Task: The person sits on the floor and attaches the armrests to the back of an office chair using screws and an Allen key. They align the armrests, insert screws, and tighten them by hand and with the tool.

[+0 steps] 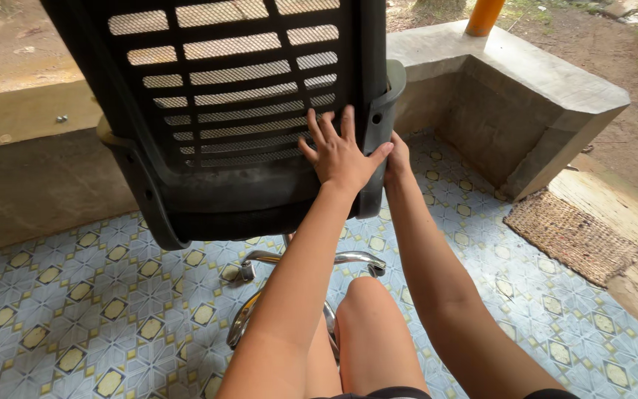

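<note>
Black mesh office chair back [230, 111] seen tilted above patterned tiled floor [75, 310], near low concrete wall [526, 96]. Chrome chair base [348, 258] seen below. Left hand [341, 155] laid flat on lower backrest, fingers spread, nothing grasped. Right hand [398, 159] placed at backrest's right edge, partly hidden; grip cannot be told. Woven mat [574, 236] seen at floor's right edge.

Chair back [245, 111] blocks ahead; tiled floor [75, 295] open left
</note>
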